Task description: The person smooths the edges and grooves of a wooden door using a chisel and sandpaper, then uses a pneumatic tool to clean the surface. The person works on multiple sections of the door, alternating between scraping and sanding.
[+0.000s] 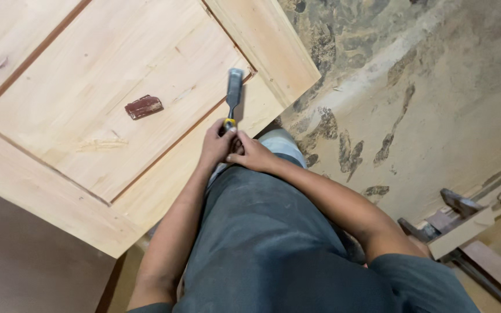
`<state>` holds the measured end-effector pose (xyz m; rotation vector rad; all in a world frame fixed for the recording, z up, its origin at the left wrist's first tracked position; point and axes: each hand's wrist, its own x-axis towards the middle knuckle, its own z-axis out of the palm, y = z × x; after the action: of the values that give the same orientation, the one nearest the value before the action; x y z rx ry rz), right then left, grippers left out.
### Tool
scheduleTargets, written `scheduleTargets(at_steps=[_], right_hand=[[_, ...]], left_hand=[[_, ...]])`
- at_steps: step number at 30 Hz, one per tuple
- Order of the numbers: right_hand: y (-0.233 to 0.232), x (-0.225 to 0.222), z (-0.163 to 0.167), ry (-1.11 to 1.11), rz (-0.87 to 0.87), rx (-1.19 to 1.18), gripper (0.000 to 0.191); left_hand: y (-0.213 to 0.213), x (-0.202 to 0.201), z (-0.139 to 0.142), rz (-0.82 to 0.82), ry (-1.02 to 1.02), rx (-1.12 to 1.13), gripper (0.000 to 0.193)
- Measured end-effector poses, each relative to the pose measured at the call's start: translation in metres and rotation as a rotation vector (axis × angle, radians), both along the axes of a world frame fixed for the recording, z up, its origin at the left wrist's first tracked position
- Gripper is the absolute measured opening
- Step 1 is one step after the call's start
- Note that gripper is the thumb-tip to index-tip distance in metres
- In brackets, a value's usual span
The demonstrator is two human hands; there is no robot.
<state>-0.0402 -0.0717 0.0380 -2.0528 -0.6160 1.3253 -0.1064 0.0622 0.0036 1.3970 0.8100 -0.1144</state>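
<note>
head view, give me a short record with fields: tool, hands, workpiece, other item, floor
tool: metal-bladed chisel with a yellow-banded handle, blade tip at the panel groove
hands: left hand and right hand both grip the handle
workpiece: pale wooden panelled door, lying flat
other item: small reddish-brown block on the panel, apart from the chisel
floor: dusty, stained ground

- Packages: none observed on or around the wooden door panel (117, 98).
- Labels: none observed; the small reddish-brown block (144, 106) lying on that panel carries no visible label.
- Signs: none observed.
- Screens: none observed.
</note>
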Motion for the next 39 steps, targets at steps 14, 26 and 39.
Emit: scheduleTargets(at_steps=[14,26,39], right_hand=[[0.037,0.039,-0.035,-0.828,0.305,0.381,0.033],[0.065,0.052,-0.041,-0.691,0.359,0.310,0.028],[0.081,0.051,-0.044,-0.655,0.394,0.169,0.038]], left_hand=[[0.049,0.003,-0.047,-0.315,0.182,-0.436,0.024],[0.082,-0.001,-0.021,-0.481,0.304,-0.136,0.030],[0.075,0.000,-0.016,-0.415,0.219,0.385,0.030]])
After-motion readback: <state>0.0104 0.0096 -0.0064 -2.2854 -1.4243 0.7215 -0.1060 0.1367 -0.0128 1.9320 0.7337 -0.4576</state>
